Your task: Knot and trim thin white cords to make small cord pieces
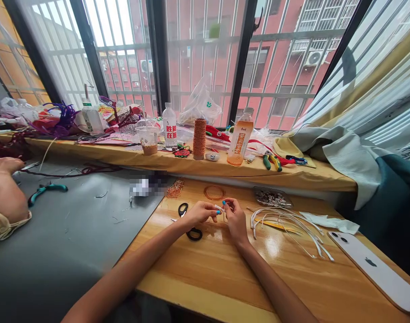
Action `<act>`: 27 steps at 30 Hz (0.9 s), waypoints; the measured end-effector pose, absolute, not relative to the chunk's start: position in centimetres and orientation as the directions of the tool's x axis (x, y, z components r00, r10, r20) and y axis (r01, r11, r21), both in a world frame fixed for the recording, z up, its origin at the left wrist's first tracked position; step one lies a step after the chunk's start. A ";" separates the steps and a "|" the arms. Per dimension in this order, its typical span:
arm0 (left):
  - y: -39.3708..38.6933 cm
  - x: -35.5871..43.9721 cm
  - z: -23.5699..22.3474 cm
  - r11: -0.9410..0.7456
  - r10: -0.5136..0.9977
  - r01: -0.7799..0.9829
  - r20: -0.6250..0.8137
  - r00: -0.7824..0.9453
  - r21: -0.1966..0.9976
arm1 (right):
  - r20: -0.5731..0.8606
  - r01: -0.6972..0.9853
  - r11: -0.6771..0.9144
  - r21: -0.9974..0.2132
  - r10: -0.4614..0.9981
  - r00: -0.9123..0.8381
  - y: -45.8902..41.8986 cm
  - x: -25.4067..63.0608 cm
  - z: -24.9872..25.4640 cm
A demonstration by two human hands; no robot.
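Observation:
My left hand (202, 213) and my right hand (235, 219) meet over the wooden table (198, 273), fingertips almost touching. Between them is a short white piece (220, 208) that resembles the white cords to the right; its details are too small to make out. Both hands are closed in a pinch on it. Black-handled scissors (194, 234) lie partly beneath my left wrist. Just beyond my fingers rests a coil of thin copper-coloured wire (214, 193). A bundle of white cords (282, 213), with a yellow strip (275, 224) among them, is right of my right hand.
A clear tray of small pieces (272, 197), white tissue (329, 222) and a phone (373, 269) lie rightward. Bottles, including an orange drink (240, 139), and a wire spool (199, 139) line the sill. Leftward, another person's arm (6, 193) rests near teal pliers (47, 192).

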State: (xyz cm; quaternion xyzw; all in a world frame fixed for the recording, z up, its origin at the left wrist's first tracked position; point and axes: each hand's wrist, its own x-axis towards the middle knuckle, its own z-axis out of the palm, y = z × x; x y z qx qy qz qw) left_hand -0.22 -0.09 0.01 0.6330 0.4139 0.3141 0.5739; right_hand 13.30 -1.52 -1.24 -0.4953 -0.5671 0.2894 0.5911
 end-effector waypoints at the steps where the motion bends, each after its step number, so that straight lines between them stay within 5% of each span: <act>1: -0.1 -0.1 -0.1 -0.019 0.886 0.167 -0.061 0.459 0.986 | 0.380 0.207 0.342 -0.917 0.906 0.186 -1.5 13.3 -1.3; 11: -1.3 0.5 -0.5 -0.385 0.898 0.489 0.197 0.392 0.783 | 0.332 0.162 0.303 -0.939 0.923 0.197 -1.0 13.4 -1.6; 23: -1.5 0.0 -0.8 -0.527 0.848 0.626 0.300 0.438 0.574 | 0.329 0.305 0.292 -0.907 0.941 0.077 -0.9 13.3 -2.1; 27: -1.2 -0.1 -1.0 -0.467 0.881 0.608 0.278 0.383 0.642 | 0.308 0.296 0.276 -0.914 0.949 0.066 -0.8 13.4 -2.1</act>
